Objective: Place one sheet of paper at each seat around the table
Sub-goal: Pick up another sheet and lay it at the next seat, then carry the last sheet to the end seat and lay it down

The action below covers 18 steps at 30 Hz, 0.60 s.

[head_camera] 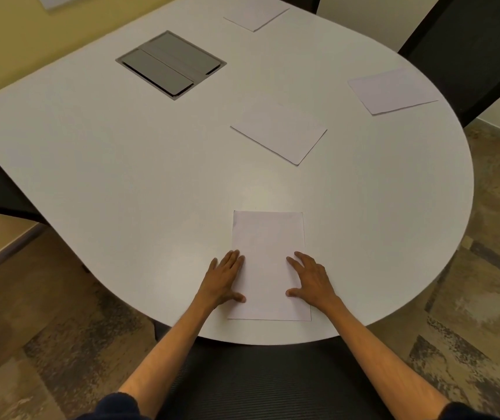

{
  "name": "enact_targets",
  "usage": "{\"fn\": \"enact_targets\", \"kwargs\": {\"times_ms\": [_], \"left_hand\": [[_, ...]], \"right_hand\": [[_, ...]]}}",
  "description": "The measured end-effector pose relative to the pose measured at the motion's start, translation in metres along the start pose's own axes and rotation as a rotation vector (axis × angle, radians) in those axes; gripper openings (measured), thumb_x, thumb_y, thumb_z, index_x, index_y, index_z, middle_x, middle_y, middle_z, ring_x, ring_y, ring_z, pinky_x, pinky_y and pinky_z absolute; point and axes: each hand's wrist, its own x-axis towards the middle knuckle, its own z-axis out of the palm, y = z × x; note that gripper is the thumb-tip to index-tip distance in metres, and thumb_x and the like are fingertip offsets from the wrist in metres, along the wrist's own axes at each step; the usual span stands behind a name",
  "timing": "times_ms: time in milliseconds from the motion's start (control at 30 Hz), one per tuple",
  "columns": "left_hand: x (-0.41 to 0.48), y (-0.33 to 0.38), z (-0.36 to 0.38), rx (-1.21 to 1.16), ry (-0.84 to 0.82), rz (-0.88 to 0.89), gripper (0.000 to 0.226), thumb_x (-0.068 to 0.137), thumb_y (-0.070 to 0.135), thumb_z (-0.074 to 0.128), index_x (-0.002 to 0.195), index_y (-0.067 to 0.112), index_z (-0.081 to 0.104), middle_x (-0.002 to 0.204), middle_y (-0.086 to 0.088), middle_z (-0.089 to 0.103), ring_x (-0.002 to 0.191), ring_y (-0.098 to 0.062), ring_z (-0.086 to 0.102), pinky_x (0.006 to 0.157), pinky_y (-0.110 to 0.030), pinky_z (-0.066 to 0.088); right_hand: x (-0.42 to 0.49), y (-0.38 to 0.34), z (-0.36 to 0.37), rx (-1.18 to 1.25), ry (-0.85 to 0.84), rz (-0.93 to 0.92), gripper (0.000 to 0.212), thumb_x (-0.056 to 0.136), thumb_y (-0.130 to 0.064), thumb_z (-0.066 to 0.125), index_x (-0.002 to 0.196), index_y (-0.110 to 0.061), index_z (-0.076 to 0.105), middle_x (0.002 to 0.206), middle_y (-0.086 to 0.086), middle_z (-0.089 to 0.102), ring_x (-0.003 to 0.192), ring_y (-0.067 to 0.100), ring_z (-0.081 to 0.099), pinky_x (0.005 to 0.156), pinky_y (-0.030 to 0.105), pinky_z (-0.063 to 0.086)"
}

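We press both hands flat on a sheet (268,262) that lies at the near edge of the white bench (121,165), just above the dark chair (266,380) we lean over. Our left hand (223,278) rests with fingers spread on the sheet's left edge, half on paper and half on the bench; our right hand (310,280) lies the same way on the right edge, fingers splayed, thumb turned inward. Neither hand pinches anything. A second sheet (279,131) lies slantwise near the middle of the bench, well apart from ours. A third sheet (392,90) sits at the right rim before another dark chair (466,50), and a fourth sheet (256,15) lies at the far edge. A grey hatch (171,63) is set into the bench top at far left.
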Motion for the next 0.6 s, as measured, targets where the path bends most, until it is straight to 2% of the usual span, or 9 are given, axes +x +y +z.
{"fn": "enact_targets", "kwargs": {"times_ms": [200, 300, 600], "left_hand": [[-0.001, 0.003, -0.003, -0.002, 0.005, -0.002, 0.117, 0.077, 0.063, 0.066, 0.157, 0.014, -0.005, 0.166, -0.005, -0.009, 0.154, -0.020, -0.007, 0.124, -0.047, 0.003], [-0.003, 0.005, -0.008, -0.030, 0.095, 0.012, 0.118, 0.076, 0.070, 0.061, 0.157, 0.016, -0.005, 0.166, -0.001, -0.009, 0.153, -0.016, -0.008, 0.125, -0.044, 0.001], [-0.006, 0.035, -0.047, -0.184, 0.310, -0.049, 0.106, 0.078, 0.087, 0.012, 0.157, 0.018, -0.004, 0.165, 0.003, -0.006, 0.152, -0.011, -0.009, 0.125, -0.044, -0.002]], "right_hand": [[0.000, -0.002, -0.001, 0.015, 0.011, 0.001, 0.093, 0.084, -0.048, 0.069, 0.156, -0.023, 0.016, 0.164, 0.001, 0.008, 0.151, 0.021, 0.011, 0.122, 0.043, 0.014], [-0.002, -0.004, -0.005, 0.033, 0.071, 0.003, 0.092, 0.082, -0.050, 0.070, 0.155, -0.024, 0.020, 0.163, 0.001, 0.014, 0.150, 0.021, 0.015, 0.121, 0.044, 0.019], [-0.019, -0.012, -0.041, 0.123, 0.322, 0.036, 0.071, 0.094, -0.056, 0.048, 0.153, -0.025, 0.026, 0.160, -0.002, 0.026, 0.147, 0.017, 0.025, 0.117, 0.042, 0.026]]}}
